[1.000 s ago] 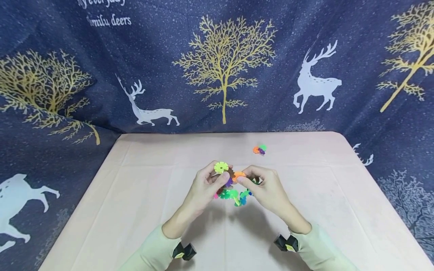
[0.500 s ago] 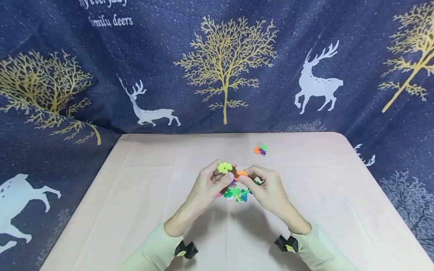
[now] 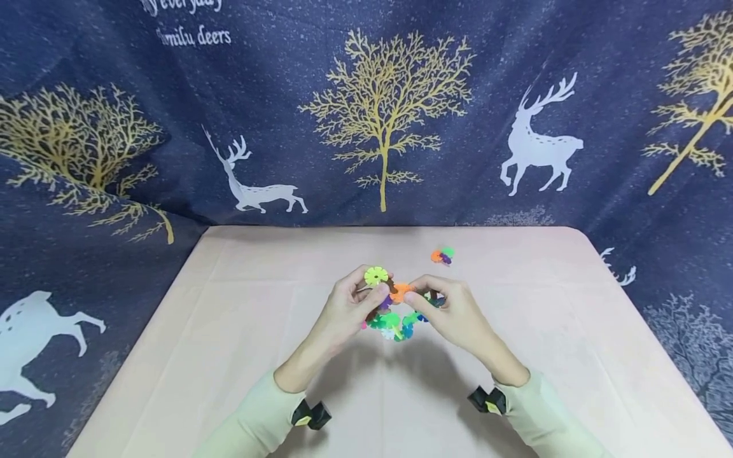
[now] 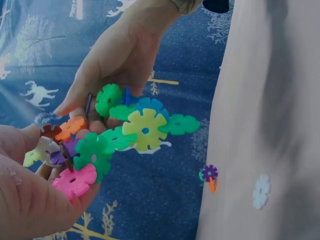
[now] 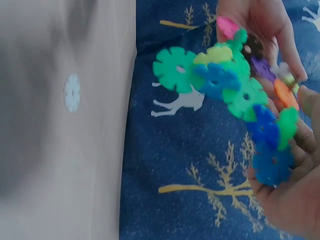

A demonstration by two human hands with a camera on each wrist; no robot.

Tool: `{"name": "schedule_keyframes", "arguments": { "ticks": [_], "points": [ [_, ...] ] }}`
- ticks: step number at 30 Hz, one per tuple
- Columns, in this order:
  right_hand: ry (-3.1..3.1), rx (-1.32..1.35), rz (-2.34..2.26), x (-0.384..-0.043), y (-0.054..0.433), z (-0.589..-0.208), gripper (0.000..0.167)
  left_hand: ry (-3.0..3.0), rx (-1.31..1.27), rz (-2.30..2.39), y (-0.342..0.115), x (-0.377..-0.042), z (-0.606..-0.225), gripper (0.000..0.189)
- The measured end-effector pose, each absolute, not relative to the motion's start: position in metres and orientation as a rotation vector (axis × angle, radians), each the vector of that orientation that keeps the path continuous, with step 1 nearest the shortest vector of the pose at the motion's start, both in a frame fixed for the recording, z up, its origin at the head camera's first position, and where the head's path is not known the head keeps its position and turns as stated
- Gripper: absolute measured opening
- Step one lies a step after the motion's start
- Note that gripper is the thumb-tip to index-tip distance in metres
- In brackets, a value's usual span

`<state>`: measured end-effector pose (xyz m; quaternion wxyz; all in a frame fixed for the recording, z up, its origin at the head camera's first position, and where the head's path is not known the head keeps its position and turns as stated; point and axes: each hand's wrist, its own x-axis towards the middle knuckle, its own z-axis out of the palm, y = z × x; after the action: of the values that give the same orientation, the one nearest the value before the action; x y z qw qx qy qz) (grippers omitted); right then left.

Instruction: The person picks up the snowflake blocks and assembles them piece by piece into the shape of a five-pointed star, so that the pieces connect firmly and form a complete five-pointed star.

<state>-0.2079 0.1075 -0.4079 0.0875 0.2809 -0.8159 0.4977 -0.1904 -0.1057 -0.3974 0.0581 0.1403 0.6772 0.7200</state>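
My left hand [image 3: 356, 305] and right hand [image 3: 455, 312] hold a linked chain of colourful plastic snowflake discs above the table. Between thumb and fingers, the left hand grips the brown and purple end, with a yellow-green disc [image 3: 375, 276] standing up over it. An orange disc [image 3: 401, 292] sits between the hands, pinched by my right thumb and fingers. The chain droops below in green and blue pieces. In the left wrist view a pink disc [image 4: 75, 180] and a yellow disc [image 4: 145, 130] show. A blue disc [image 5: 273, 164] lies against the right palm. Some joints are hidden by fingers.
Beyond the hands, a small cluster of orange, green and purple discs [image 3: 442, 256] lies on the pink-covered table [image 3: 275, 254]. A loose white disc [image 5: 72, 93] rests on the cloth. A dark blue curtain [image 3: 263, 95] with deer and trees hangs behind the table.
The orange disc has tilted from nearly edge-on to showing more of its face. Both hands keep their hold and have shifted slightly; the drooping chain has spread a little.
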Motion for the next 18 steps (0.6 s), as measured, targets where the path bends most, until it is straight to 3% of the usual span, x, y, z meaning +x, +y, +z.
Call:
{"name": "schedule_keyframes", "arguments": {
  "ticks": [10,18],
  "points": [
    [-2.481,0.856,1.476,-0.238,0.131,-0.413,0.014,1.961,0.282,2.251,-0.106,-0.193,-0.400,0.029],
    [-2.517,0.663,1.330,-0.278,0.151,-0.428,0.023,1.950,0.264,2.278,-0.109,-0.194,-0.400,0.030]
  ]
}}
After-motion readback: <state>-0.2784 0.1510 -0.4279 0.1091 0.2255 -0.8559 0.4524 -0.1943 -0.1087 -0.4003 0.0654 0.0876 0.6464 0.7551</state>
